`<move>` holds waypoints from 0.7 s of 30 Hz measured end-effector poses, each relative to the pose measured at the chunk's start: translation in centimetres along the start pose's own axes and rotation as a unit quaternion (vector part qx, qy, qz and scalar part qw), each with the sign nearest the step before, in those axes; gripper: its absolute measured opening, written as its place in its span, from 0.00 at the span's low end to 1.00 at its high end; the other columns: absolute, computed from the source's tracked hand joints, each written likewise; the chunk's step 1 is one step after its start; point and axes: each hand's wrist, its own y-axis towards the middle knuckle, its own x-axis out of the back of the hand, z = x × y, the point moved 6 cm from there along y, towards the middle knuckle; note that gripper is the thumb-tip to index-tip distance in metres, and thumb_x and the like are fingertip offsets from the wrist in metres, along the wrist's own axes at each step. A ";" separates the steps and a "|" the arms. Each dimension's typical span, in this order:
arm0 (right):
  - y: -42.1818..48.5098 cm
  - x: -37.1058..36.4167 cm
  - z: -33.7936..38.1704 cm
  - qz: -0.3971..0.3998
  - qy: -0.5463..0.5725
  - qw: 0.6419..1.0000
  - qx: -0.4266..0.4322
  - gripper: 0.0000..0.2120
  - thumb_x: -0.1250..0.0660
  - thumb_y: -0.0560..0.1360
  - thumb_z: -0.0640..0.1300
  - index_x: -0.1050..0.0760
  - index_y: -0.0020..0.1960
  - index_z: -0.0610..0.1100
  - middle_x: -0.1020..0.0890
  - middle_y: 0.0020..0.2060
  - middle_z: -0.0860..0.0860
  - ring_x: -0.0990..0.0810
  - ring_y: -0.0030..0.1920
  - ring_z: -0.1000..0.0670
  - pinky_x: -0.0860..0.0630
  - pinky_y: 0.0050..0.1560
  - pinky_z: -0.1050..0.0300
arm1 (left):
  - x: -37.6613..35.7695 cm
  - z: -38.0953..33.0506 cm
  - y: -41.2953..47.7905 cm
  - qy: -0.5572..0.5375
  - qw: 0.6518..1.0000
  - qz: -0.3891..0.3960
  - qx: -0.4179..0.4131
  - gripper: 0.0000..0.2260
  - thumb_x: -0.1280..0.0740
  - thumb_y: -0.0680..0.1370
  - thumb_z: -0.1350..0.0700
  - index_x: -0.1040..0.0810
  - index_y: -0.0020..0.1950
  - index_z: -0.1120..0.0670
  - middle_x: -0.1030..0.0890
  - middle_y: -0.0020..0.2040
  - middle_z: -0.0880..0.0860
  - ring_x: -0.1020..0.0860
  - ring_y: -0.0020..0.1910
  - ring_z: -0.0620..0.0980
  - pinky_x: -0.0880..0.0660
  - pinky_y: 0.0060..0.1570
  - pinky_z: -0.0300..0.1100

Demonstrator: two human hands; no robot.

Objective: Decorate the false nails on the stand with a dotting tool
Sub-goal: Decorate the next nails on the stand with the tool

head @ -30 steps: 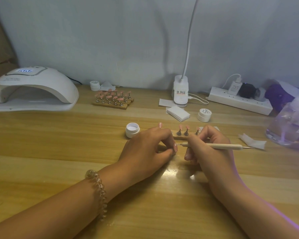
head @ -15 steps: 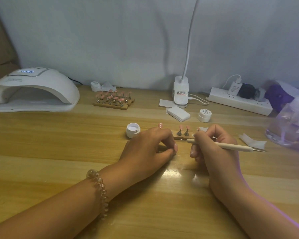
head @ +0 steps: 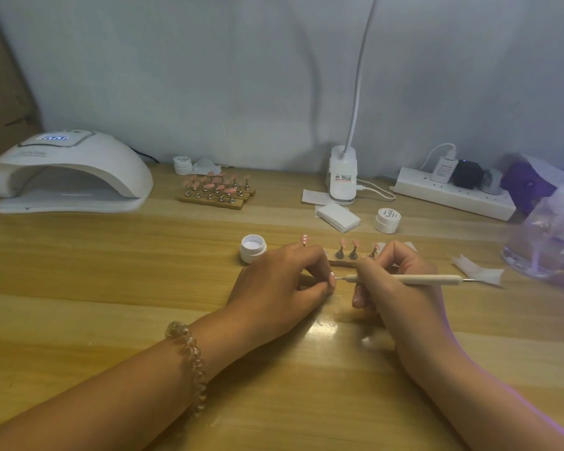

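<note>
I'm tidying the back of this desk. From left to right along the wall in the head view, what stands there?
Nail lamp → far nail stands → desk lamp base → power strip

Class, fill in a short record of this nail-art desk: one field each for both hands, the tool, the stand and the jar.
Left hand: pinches a pink nail
Right hand: holds the dotting tool
Tool tip: at the pink nail
Stand: behind the hands, false nails on it
Open jar: left of the stand
Curing lamp: far left, display lit
</note>
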 end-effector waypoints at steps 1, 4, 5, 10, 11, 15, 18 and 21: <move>0.0 -0.1 -0.1 0.003 -0.012 1.000 -0.002 0.17 0.33 0.71 0.36 0.33 0.28 0.48 0.24 0.20 0.45 0.29 0.22 0.51 0.33 0.23 0.62 | 0.0 0.0 0.0 0.001 1.000 0.001 0.002 0.04 0.29 0.76 0.52 0.22 0.43 0.49 0.19 0.45 0.43 0.29 0.35 0.30 0.37 0.35 0.37; 0.0 -0.1 0.0 0.007 -0.023 1.000 -0.007 0.16 0.33 0.71 0.37 0.33 0.29 0.48 0.23 0.21 0.44 0.29 0.23 0.50 0.32 0.23 0.60 | 0.1 0.0 0.0 0.003 1.000 0.004 0.004 0.03 0.29 0.75 0.52 0.22 0.43 0.48 0.19 0.46 0.42 0.28 0.35 0.31 0.37 0.35 0.37; 0.0 -0.1 0.0 0.008 -0.024 1.000 -0.008 0.15 0.33 0.71 0.37 0.32 0.29 0.48 0.23 0.21 0.44 0.29 0.23 0.50 0.32 0.23 0.59 | 0.1 0.0 0.0 0.004 1.000 0.004 0.006 0.03 0.29 0.75 0.51 0.22 0.43 0.48 0.19 0.46 0.42 0.28 0.35 0.31 0.37 0.35 0.38; -0.1 -0.1 0.1 0.007 -0.033 0.999 -0.014 0.14 0.33 0.70 0.37 0.32 0.30 0.48 0.22 0.22 0.43 0.28 0.24 0.48 0.31 0.25 0.57 | 0.0 0.1 0.1 0.009 1.000 0.005 0.007 0.03 0.29 0.75 0.51 0.22 0.43 0.47 0.20 0.46 0.42 0.27 0.41 0.34 0.38 0.34 0.36; -0.1 -0.1 0.1 0.007 -0.035 0.999 -0.015 0.14 0.33 0.70 0.38 0.32 0.30 0.48 0.22 0.22 0.43 0.28 0.24 0.49 0.31 0.25 0.57 | 0.0 0.1 0.1 0.010 1.000 0.005 0.006 0.03 0.29 0.75 0.51 0.22 0.43 0.47 0.20 0.46 0.42 0.27 0.43 0.34 0.39 0.34 0.35; -0.1 -0.1 0.1 0.001 -0.049 0.999 -0.013 0.14 0.33 0.70 0.38 0.33 0.29 0.48 0.21 0.22 0.44 0.29 0.23 0.51 0.32 0.24 0.61 | 0.1 0.1 0.0 0.009 1.000 0.003 0.002 0.04 0.29 0.76 0.51 0.22 0.43 0.48 0.20 0.45 0.42 0.28 0.38 0.29 0.40 0.33 0.32; -0.1 0.0 0.0 0.003 -0.052 0.999 -0.013 0.14 0.33 0.70 0.38 0.33 0.30 0.48 0.21 0.23 0.44 0.29 0.24 0.51 0.31 0.26 0.59 | 0.1 0.0 -0.1 0.008 1.000 0.002 0.001 0.04 0.29 0.76 0.51 0.22 0.43 0.48 0.20 0.45 0.42 0.27 0.39 0.31 0.40 0.33 0.32; -0.1 0.0 0.1 0.004 -0.054 0.998 -0.010 0.14 0.33 0.70 0.38 0.33 0.30 0.47 0.21 0.23 0.43 0.28 0.24 0.51 0.30 0.28 0.57 | 0.0 0.0 0.0 0.009 1.000 0.003 0.001 0.05 0.29 0.76 0.51 0.22 0.42 0.48 0.21 0.44 0.42 0.29 0.35 0.30 0.39 0.33 0.36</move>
